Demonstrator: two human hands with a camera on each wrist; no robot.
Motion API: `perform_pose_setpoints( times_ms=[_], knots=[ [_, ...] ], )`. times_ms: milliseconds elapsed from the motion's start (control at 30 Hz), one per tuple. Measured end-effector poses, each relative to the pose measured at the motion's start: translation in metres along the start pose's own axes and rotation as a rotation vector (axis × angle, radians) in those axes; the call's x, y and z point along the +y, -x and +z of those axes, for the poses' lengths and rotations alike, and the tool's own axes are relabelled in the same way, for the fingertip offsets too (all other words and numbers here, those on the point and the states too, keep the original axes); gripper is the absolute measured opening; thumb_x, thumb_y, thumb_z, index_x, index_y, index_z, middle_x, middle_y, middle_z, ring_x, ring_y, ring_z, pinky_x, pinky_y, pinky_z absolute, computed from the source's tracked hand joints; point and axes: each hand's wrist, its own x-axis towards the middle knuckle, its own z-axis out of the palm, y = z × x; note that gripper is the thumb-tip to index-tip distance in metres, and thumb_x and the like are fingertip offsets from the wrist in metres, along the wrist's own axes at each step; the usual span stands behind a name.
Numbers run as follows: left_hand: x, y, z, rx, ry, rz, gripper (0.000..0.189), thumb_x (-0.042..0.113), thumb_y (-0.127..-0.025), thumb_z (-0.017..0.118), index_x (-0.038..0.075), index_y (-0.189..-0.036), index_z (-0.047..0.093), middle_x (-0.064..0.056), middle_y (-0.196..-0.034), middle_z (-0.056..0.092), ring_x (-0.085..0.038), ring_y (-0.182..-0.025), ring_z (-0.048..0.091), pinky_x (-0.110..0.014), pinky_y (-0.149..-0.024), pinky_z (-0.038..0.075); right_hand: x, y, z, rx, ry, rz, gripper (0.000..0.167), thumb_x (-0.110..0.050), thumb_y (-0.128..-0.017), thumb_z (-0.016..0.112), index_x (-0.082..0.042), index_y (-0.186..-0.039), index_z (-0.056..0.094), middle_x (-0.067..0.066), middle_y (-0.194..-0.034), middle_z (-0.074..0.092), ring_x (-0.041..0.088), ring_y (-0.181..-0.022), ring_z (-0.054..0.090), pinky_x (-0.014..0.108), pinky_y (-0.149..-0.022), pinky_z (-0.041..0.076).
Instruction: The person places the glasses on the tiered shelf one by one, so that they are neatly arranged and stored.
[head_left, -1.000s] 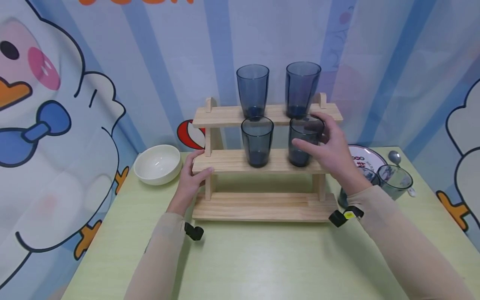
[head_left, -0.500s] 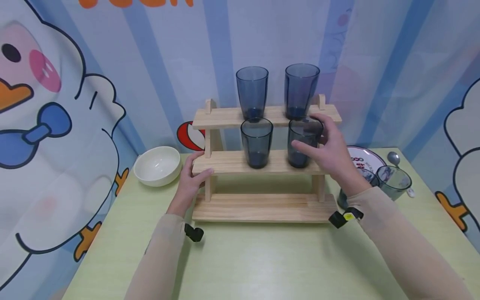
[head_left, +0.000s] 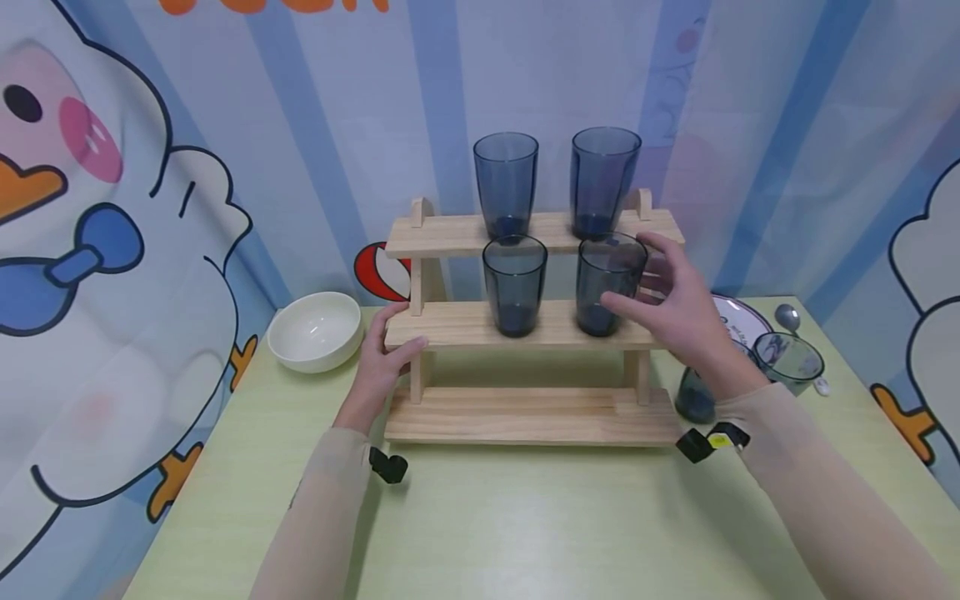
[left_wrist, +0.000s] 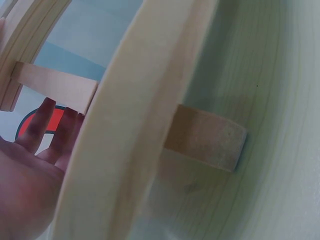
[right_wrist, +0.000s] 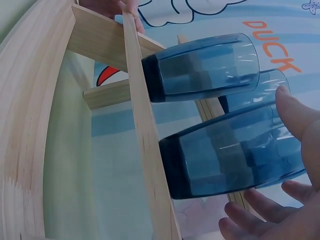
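Observation:
A three-tier wooden display rack [head_left: 525,414] stands on the table. On its middle board, two smoky blue-grey glasses stand upright: a left glass [head_left: 514,287] and a right glass [head_left: 600,312]. Two more, a top left glass [head_left: 506,183] and a top right glass [head_left: 604,179], stand on the top board. My left hand [head_left: 382,358] holds the left end of the middle board, thumb at the front edge and fingers behind. Beside the right glass, my right hand [head_left: 678,312] is spread with its fingers off the glass [right_wrist: 225,155], as the right wrist view shows.
Right of the rack are two more glasses, a nearer glass [head_left: 694,398] and a farther glass [head_left: 789,357]. Behind them lie a printed plate [head_left: 742,317] and a spoon [head_left: 787,315]. A white bowl [head_left: 315,333] sits at the left; a cartoon curtain [head_left: 315,125] hangs behind.
My right hand has let go of the right middle-board glass and drawn back slightly to the right, its fingers opening. The left hand and the glasses stay in place.

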Motion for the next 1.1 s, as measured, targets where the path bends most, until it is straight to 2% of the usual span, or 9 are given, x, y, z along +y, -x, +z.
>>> perform_pose_setpoints(
  times_ms=[333,533,700,800,933,1000,1100],
  knots=[
    [0.001,0.000,0.000,-0.008,0.010,0.004,0.065,0.019,-0.100,0.071,0.026,-0.157,0.040,-0.004,-0.161,0.036,-0.036,-0.111,0.066,-0.058,-0.101,0.051,0.007,0.012,-0.024,0.013,-0.011,-0.043,0.095,-0.034,-0.094,0.082,-0.025,-0.167,0.023,0.012,-0.160,0.046,0.034,-0.145,0.047,0.055,-0.119,0.037],
    [0.001,-0.001,0.000,-0.004,0.010,-0.018,0.065,0.019,-0.100,0.071,0.026,-0.156,0.040,-0.004,-0.161,0.036,-0.033,-0.111,0.065,-0.058,-0.102,0.051,0.014,0.019,-0.041,0.050,0.036,-0.045,0.091,-0.034,-0.095,0.080,-0.030,-0.167,0.023,0.013,-0.161,0.046,0.036,-0.145,0.048,0.058,-0.117,0.038],
    [0.001,-0.002,0.000,-0.006,-0.001,-0.034,0.064,0.020,-0.101,0.070,0.027,-0.156,0.038,-0.005,-0.161,0.037,-0.036,-0.116,0.063,-0.057,-0.104,0.051,0.019,0.026,-0.057,0.084,0.071,-0.015,0.087,-0.038,-0.096,0.078,-0.039,-0.165,0.024,0.011,-0.163,0.044,0.033,-0.145,0.047,0.054,-0.116,0.040],
    [0.001,-0.001,0.000,-0.010,-0.020,-0.034,0.064,0.022,-0.102,0.069,0.027,-0.157,0.037,-0.007,-0.161,0.037,-0.038,-0.118,0.061,-0.057,-0.105,0.050,0.027,0.029,-0.067,0.096,0.093,-0.004,0.085,-0.037,-0.098,0.076,-0.041,-0.165,0.024,0.012,-0.163,0.043,0.033,-0.146,0.046,0.036,-0.114,0.045],
    [0.003,-0.001,0.000,-0.015,-0.031,-0.029,0.063,0.022,-0.101,0.070,0.027,-0.156,0.038,-0.009,-0.160,0.037,-0.040,-0.118,0.061,-0.058,-0.104,0.050,0.041,0.036,-0.080,0.144,0.134,-0.011,0.083,-0.034,-0.099,0.075,-0.039,-0.165,0.026,0.015,-0.162,0.045,0.036,-0.143,0.048,0.010,-0.092,0.048],
    [0.004,-0.001,0.000,-0.015,-0.037,-0.028,0.063,0.022,-0.101,0.070,0.027,-0.155,0.039,-0.009,-0.159,0.037,-0.040,-0.117,0.061,-0.059,-0.103,0.051,0.047,0.039,-0.086,0.175,0.152,-0.011,0.083,-0.032,-0.099,0.075,-0.039,-0.165,0.026,0.016,-0.161,0.045,0.037,-0.142,0.049,0.007,-0.090,0.047],
    [0.005,-0.001,0.000,-0.011,-0.043,-0.031,0.062,0.020,-0.101,0.071,0.029,-0.154,0.040,-0.009,-0.159,0.037,-0.040,-0.117,0.061,-0.058,-0.102,0.051,0.054,0.044,-0.094,0.208,0.177,0.003,0.083,-0.032,-0.100,0.074,-0.039,-0.165,0.024,0.017,-0.163,0.043,0.036,-0.144,0.047,0.007,-0.094,0.045]
  ],
)
